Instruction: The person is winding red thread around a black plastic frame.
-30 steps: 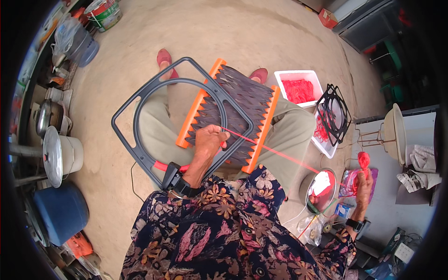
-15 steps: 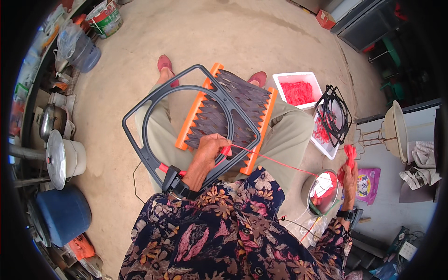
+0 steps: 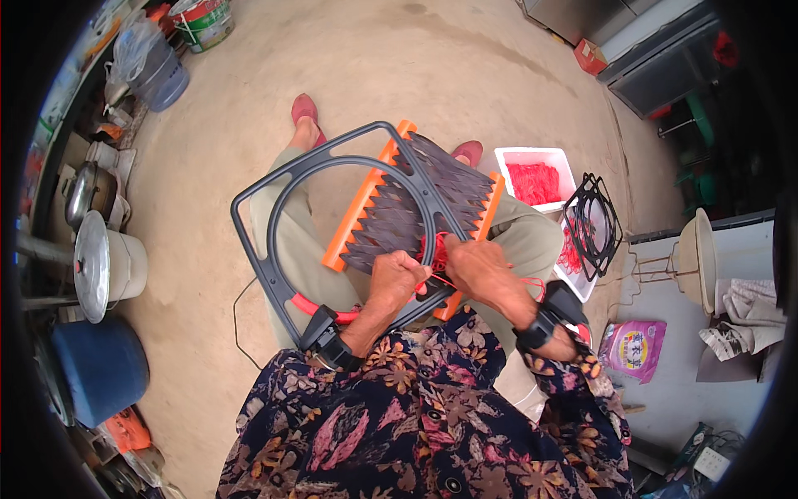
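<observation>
A square black frame with a round ring [image 3: 277,241] lies tilted over my lap. Red cord is wrapped round the lower left of its ring [image 3: 312,307]. My left hand [image 3: 396,283] is closed in a pinch on red cord at the ring's lower right. Just right of it, my right hand [image 3: 480,270] grips a loose bundle of red cord [image 3: 440,251] against the ring. Its fingertips are partly hidden. Under the frame, across my legs, rests a rack with orange toothed bars [image 3: 366,204] and dark crossing strips [image 3: 449,179].
To the right stand a white box of red cord [image 3: 534,180] and another white tray bearing black frames [image 3: 593,224]. A purple bag [image 3: 633,349] lies nearby. Along the left are a lidded pot [image 3: 108,266], a blue bucket [image 3: 100,366] and a water jug [image 3: 158,79].
My right hand has come in from the far right to the ring beside my left hand, bringing the red cord bundle. The long stretched cord is now slack. The frame sits slightly further right.
</observation>
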Demonstrator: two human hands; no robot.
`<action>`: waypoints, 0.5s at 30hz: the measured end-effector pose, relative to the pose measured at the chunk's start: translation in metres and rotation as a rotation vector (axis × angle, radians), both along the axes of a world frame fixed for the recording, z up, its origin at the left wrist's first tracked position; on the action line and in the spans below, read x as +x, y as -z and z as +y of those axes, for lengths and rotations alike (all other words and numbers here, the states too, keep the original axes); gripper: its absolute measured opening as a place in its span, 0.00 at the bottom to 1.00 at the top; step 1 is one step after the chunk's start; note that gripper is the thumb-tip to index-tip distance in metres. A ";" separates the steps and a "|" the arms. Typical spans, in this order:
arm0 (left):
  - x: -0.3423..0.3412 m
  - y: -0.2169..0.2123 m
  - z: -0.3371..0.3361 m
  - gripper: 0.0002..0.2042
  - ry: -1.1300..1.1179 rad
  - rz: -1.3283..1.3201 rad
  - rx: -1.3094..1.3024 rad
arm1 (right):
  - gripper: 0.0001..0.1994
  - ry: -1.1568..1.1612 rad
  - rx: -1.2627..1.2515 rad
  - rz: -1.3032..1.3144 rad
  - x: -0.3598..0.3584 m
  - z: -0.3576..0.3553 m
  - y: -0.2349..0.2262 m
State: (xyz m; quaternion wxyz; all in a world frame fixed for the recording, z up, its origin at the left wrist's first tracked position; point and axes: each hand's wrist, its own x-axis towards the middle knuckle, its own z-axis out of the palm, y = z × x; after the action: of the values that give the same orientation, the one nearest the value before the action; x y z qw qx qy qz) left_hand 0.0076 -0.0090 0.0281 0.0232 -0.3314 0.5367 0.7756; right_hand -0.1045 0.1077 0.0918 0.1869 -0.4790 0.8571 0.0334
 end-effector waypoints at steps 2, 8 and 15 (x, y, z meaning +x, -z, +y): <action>-0.002 0.007 0.004 0.07 -0.026 -0.002 -0.005 | 0.09 0.024 -0.071 0.034 -0.003 -0.010 0.023; 0.000 0.016 0.000 0.08 -0.142 0.017 0.045 | 0.13 0.192 -0.375 -0.271 0.000 -0.022 0.032; 0.000 0.009 0.009 0.08 0.085 -0.054 -0.234 | 0.23 0.672 -0.549 -1.148 -0.006 -0.002 0.050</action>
State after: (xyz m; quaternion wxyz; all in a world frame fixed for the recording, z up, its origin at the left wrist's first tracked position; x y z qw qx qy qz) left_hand 0.0075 0.0004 0.0193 0.0319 -0.3295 0.6363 0.6968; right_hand -0.1103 0.1055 0.0414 0.4811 -0.1611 0.7021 -0.4996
